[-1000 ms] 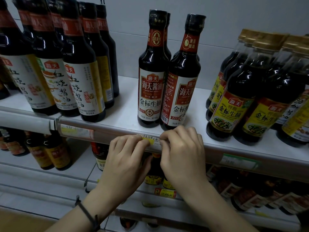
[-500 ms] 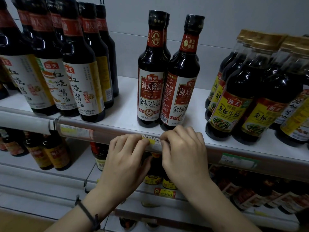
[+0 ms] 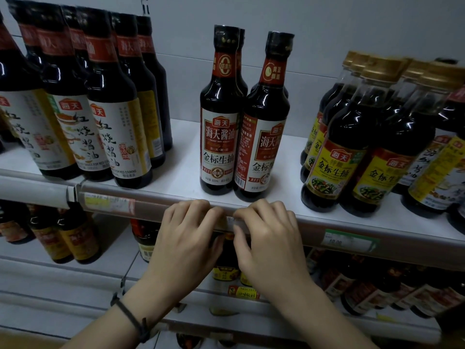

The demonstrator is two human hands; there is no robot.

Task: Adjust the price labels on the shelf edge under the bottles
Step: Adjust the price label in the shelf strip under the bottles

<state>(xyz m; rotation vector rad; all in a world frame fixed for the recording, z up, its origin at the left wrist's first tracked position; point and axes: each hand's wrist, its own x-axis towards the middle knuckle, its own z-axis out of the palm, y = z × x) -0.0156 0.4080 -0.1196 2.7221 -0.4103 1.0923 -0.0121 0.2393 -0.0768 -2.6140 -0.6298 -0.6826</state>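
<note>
Yellowish price label [image 3: 230,221] sits almost hidden in the shelf edge [image 3: 151,201], pinched between curled left hand [image 3: 187,244] and right hand [image 3: 268,244].

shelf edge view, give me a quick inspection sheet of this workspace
surface: white shelf, clear label strip along its front edge
job's things: middle label mostly hidden between the hands; yellow label to its left, green label to its right
clutter: soy sauce bottles in three groups
hands: left hand and right hand both pressed on the strip
cables: nothing seen
surroundings: lower shelf with more bottles
</note>
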